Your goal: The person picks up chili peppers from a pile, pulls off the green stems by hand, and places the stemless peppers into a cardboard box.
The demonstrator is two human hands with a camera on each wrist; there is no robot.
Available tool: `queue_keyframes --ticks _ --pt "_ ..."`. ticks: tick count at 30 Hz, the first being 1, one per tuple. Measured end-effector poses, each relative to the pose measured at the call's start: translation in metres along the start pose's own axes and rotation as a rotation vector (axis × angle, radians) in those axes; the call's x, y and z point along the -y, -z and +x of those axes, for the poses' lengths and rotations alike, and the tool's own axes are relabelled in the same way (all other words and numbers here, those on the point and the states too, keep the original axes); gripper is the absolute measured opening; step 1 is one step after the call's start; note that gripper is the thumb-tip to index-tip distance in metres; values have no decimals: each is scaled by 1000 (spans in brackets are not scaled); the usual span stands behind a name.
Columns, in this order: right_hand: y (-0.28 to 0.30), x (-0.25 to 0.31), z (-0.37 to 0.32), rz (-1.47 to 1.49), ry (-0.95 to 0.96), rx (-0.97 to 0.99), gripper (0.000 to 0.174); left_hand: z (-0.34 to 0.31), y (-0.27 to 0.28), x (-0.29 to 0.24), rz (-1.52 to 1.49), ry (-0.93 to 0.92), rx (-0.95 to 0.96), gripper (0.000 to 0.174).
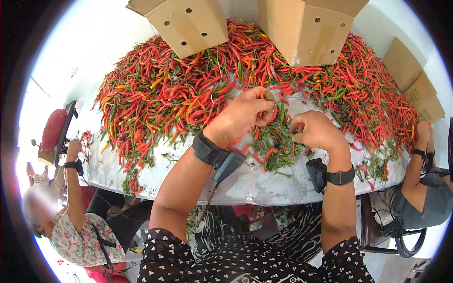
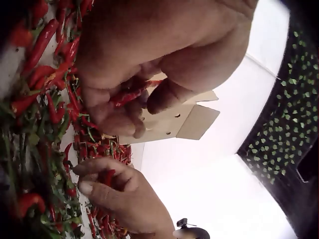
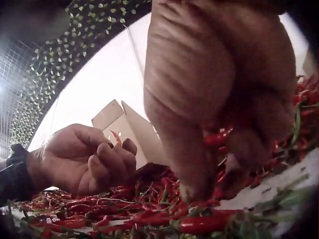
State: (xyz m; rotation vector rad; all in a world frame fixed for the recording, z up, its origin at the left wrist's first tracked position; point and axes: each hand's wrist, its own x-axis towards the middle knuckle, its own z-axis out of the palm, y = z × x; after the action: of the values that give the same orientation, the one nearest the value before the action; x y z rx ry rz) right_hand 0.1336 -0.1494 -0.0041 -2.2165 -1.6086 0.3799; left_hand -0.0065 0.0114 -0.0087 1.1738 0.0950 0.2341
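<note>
My left hand (image 1: 238,113) is over the near middle of the table, pinching a red chili pepper (image 2: 130,95) between thumb and fingertips. To its right, my right hand (image 1: 318,131) has its fingers curled round another red chili pepper (image 3: 218,137), mostly hidden by the palm and fingers in the right wrist view. Under and between both hands lies a small heap of green stems and chilies (image 1: 278,146). A large pile of red chilies (image 1: 160,94), with some orange and green ones mixed in, spreads beyond them across the table.
Two cardboard boxes (image 1: 188,28) (image 1: 306,35) stand at the back among the chilies. The pale table (image 1: 236,188) curves close in front of my body. One person (image 1: 80,226) sits at the left, another (image 1: 424,198) at the right. Flattened cardboard (image 1: 415,80) leans at the far right.
</note>
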Motion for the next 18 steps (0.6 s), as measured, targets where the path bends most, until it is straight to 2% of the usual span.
queue_keyframes --ticks 2,6,8,9,11,12,14,15,17,18 --pt "-3 -2 0 -61 19 70 21 -1 0 0 74 14 -6 6" --pt "-4 -4 -2 -150 -6 42 20 -5 -6 -5 277 41 -13 6" --pt "-5 -9 -4 -3 109 -229 18 -5 -5 -5 315 34 -14 9" --pt "0 -5 -5 -5 110 -229 18 -6 -6 -5 352 31 -15 12" --pt "15 6 -7 371 -89 -167 18 -8 -10 -8 469 6 -37 16" --pt "15 6 -6 369 -86 -167 18 -8 -13 -10 589 -16 -58 20" --pt "14 6 -6 600 -50 -160 21 -4 -9 -1 560 -76 -61 23" --pt "13 9 -7 599 -49 -162 21 -3 -9 1 530 -134 -61 25" --pt "12 20 -8 896 -84 -152 21 -2 -10 2 526 -137 -45 26" --pt "12 25 -7 895 -80 -152 21 -3 -11 0 521 -140 -31 27"
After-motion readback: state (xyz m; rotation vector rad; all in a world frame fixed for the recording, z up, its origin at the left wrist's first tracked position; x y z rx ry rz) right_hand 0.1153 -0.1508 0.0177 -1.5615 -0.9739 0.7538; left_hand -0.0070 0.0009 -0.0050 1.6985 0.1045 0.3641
